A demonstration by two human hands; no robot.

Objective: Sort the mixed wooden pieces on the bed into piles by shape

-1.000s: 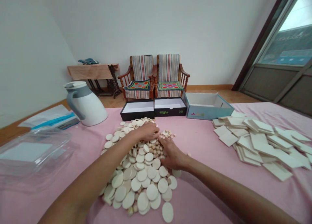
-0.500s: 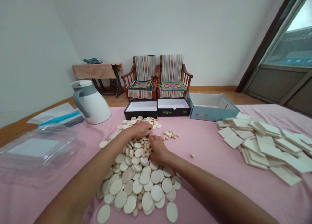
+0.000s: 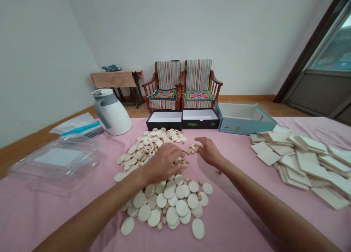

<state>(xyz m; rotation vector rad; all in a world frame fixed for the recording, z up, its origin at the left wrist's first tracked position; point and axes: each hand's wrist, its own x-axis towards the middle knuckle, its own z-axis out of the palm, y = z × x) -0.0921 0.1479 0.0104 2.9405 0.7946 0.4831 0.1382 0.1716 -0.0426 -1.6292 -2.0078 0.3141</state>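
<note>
On the pink cloth a heap of pale round wooden discs [image 3: 172, 200] spreads in front of me, with small wooden cubes among them. My left hand [image 3: 166, 160] is over the middle of the heap, its fingers curled round several small wooden cubes [image 3: 180, 160]; motion blurs it slightly. To the right, my right hand [image 3: 210, 151] is beside a small cluster of cubes and discs [image 3: 192, 149]. Its fingers are apart and touch the cluster's right edge, apparently gripping nothing.
Behind the heap stand two black open boxes [image 3: 164, 126] and a light blue box [image 3: 246, 126]. A pile of square wooden boards [image 3: 298, 157] lies right. At left are a clear plastic container [image 3: 55, 164], a white jug [image 3: 116, 116] and a blue-and-white package [image 3: 82, 129].
My right hand has left the heap and moved right to the small cluster. My left hand has come nearer and slightly right, with cubes at its fingers. The view has shifted slightly.
</note>
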